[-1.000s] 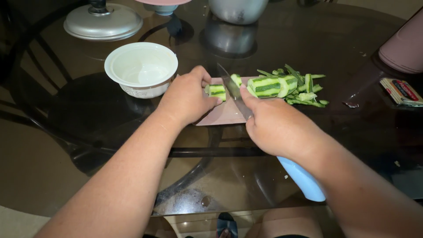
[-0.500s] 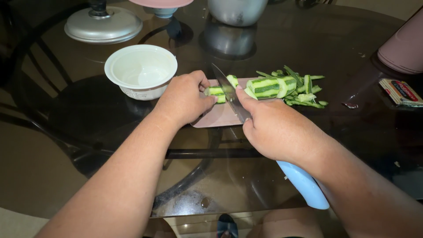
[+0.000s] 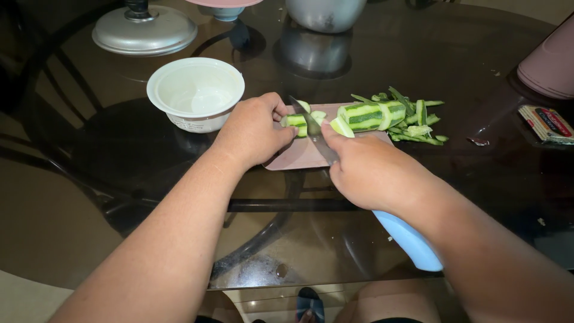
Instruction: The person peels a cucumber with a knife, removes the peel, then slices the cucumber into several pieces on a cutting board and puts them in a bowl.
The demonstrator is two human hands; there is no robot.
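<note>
On a small pink cutting board (image 3: 302, 154) lies a striped, partly peeled cucumber piece (image 3: 295, 122), pinned down by my left hand (image 3: 254, 130). My right hand (image 3: 373, 173) grips a knife (image 3: 312, 128) with a light blue handle; its blade is down through the cucumber piece just beside my left fingertips. A thin cut slice (image 3: 341, 126) rests by the blade. A larger cucumber chunk (image 3: 371, 115) lies on the board's far right, with a heap of green peel strips (image 3: 415, 122) behind it.
A white plastic bowl (image 3: 195, 93) stands left of the board on the dark glass table (image 3: 107, 149). A metal lid (image 3: 143, 30) and a grey pot (image 3: 326, 12) are at the back. A pink container (image 3: 550, 60) and a small flat packet (image 3: 547, 122) sit at the right.
The knife blade was lifted and tilted half a second ago, then came down through the cucumber piece. Both hands stayed in nearly the same place.
</note>
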